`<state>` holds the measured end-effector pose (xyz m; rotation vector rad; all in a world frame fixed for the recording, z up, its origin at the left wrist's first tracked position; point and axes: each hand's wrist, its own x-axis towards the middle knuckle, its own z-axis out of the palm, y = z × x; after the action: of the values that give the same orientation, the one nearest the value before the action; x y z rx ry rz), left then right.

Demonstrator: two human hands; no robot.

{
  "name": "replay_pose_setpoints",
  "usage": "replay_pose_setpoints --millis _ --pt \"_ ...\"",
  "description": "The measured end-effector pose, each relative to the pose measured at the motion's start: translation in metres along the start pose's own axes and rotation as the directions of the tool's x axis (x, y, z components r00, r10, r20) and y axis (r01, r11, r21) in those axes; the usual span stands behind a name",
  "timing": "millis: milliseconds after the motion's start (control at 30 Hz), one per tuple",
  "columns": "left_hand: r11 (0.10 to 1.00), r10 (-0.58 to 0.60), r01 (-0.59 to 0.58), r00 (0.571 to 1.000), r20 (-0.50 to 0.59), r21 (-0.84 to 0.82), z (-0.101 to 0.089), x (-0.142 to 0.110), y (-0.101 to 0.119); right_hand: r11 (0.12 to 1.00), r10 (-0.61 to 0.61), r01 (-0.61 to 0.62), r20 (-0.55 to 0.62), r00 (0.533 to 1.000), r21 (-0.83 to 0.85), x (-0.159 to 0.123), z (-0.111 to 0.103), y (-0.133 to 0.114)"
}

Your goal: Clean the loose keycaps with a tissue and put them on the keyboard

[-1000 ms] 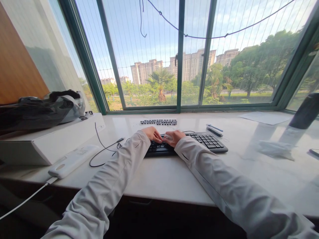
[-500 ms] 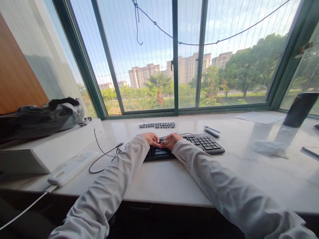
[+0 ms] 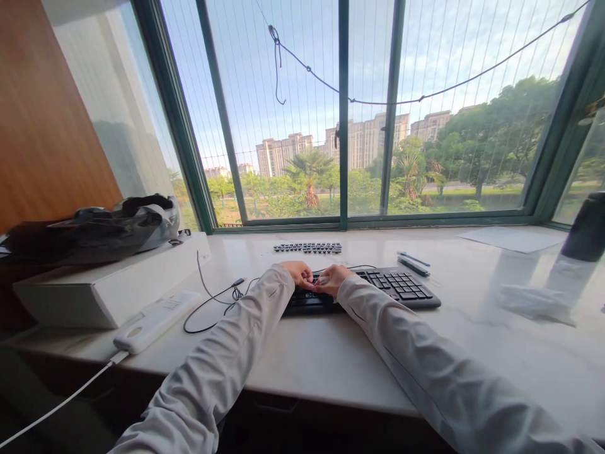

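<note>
A black keyboard point(image 3: 406, 287) lies on the white marble-like tabletop, partly covered by my hands and sleeves. Over its left half, my left hand point(image 3: 299, 273) has its fingers curled together close to the keys. My right hand point(image 3: 333, 279) meets it fingertip to fingertip, thumb and fingers pinched, with a small pale bit showing between them that is too small to name. What the left fingers hold, if anything, is hidden. Behind the keyboard, loose black keycaps point(image 3: 308, 248) are laid out in rows.
Pens point(image 3: 414, 263) lie behind the keyboard. To the left are a coiled black cable point(image 3: 208, 329), a white power strip point(image 3: 155, 323) and a white box point(image 3: 70, 293) with a dark bag on top. A clear plastic bag point(image 3: 536, 304) and a black bottle point(image 3: 586, 227) are at right.
The view has shifted, so everything sits a little further right and lower. Both hands stay together over the same part of the keyboard, with scarcely any change in their fingers.
</note>
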<state>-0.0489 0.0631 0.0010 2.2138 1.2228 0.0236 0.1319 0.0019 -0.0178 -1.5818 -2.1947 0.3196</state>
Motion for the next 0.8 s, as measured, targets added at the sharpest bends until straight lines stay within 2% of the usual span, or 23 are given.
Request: replay_pose_setpoints --millis 133,400,800 --pt "1.0 0.013 -0.013 1.0 -0.014 -0.016 0.0009 0.0011 0.0001 0.998 0.012 -0.012 0.002 1.0 -0.057 -0.001 -0.0044 -0.0035" --pt "0.999 0.035 -0.035 0.999 -0.027 0.008 -0.0009 -0.0024 0.0041 0.999 -0.01 0.01 -0.012 1.0 -0.041 -0.0009 -0.0029 -0.0031" --pt "0.997 0.033 -0.029 0.998 -0.059 0.065 -0.0008 -0.0024 0.0059 0.997 0.014 -0.018 0.054 0.998 0.07 0.0058 0.0027 0.0"
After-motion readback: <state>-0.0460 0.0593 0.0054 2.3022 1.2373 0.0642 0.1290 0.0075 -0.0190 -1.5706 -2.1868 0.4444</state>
